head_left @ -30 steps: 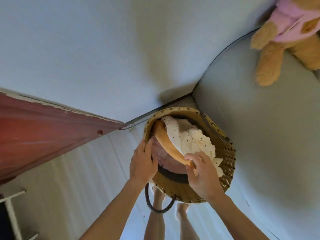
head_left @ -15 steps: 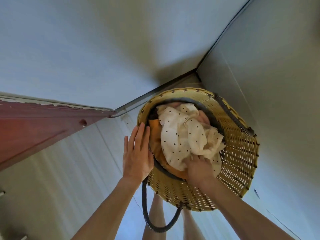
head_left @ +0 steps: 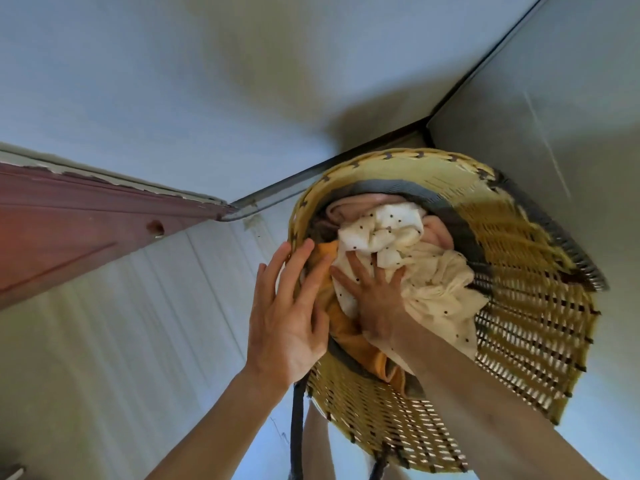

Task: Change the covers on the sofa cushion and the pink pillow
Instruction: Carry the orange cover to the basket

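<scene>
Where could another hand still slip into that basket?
Hardly anywhere: the dotted cream cloth, orange cloth and pink cloth fill the wicker basket. The right hand presses on top; the left hand lies against the near rim. Only a dark gap under the far rim looks free.

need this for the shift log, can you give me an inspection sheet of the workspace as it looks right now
surface: pale plank floor, with the woven basket standing on it.
job's things: cream dotted cover bunched on top in the basket; orange cover under it at the near rim; pink fabric at the far side.
clutter: nothing seen.
hands: left hand flat, fingers straight against the basket rim; right hand spread, pressing down on the cream dotted cover.
cables: nothing seen; only the basket's dark handle hangs at the near side.
surroundings: white wall, reddish door at left, grey panel at right.
</scene>
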`<state>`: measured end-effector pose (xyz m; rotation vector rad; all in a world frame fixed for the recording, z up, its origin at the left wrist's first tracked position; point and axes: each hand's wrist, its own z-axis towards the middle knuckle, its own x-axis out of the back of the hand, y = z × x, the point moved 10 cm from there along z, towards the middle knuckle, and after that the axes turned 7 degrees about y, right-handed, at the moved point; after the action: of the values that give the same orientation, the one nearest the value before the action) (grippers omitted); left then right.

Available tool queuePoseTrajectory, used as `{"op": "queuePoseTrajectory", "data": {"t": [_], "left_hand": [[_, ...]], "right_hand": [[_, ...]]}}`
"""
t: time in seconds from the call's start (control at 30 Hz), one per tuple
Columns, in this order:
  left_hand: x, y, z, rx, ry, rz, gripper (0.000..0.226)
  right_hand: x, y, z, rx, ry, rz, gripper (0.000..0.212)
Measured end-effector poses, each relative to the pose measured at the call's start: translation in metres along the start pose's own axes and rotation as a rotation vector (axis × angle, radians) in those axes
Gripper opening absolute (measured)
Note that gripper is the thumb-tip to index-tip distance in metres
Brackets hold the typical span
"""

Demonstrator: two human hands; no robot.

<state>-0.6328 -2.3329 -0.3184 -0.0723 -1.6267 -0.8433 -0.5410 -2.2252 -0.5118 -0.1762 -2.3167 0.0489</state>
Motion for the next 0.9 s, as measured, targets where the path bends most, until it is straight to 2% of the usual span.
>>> {"op": "queuePoseTrajectory", "data": {"t": [0.1,0.2,0.3,0.4,0.47,0.57,0.67,0.8,0.9], "left_hand": [[-0.001,-0.001,0.005,-0.019,0.015,0.001,0.071],[0.002,0.001,0.005,-0.008,-0.015,0.059,0.073],[0.003,0.006,0.004,0.015,-0.062,0.15,0.082],[0.003,0.008,0.004,0.051,-0.09,0.19,0.091],[0.002,0.008,0.004,0.062,-0.093,0.194,0.092],[0.0,0.006,0.004,0.076,-0.09,0.169,0.082],[-0.002,0.004,0.003,0.072,-0.062,0.153,0.082],[-0.005,0.002,-0.001,0.068,-0.03,0.164,0.087],[-0.007,0.005,-0.002,0.067,-0.024,0.142,0.085]], "right_hand": [[-0.01,0.003,0.015,-0.063,-0.053,-0.033,0.127],[0.008,-0.001,0.011,-0.054,-0.166,0.077,0.097],[0.052,0.0,-0.029,0.021,-0.092,0.205,0.078],[0.07,0.009,-0.099,0.071,0.088,0.2,0.083],[0.052,0.023,-0.133,0.01,0.11,0.208,0.096],[0.008,0.042,-0.147,-0.11,0.0,0.182,0.103],[-0.036,0.056,-0.129,-0.21,-0.147,0.226,0.093],[-0.066,0.076,-0.09,-0.254,-0.24,0.235,0.089],[-0.079,0.09,-0.076,-0.266,-0.282,0.109,0.092]]}}
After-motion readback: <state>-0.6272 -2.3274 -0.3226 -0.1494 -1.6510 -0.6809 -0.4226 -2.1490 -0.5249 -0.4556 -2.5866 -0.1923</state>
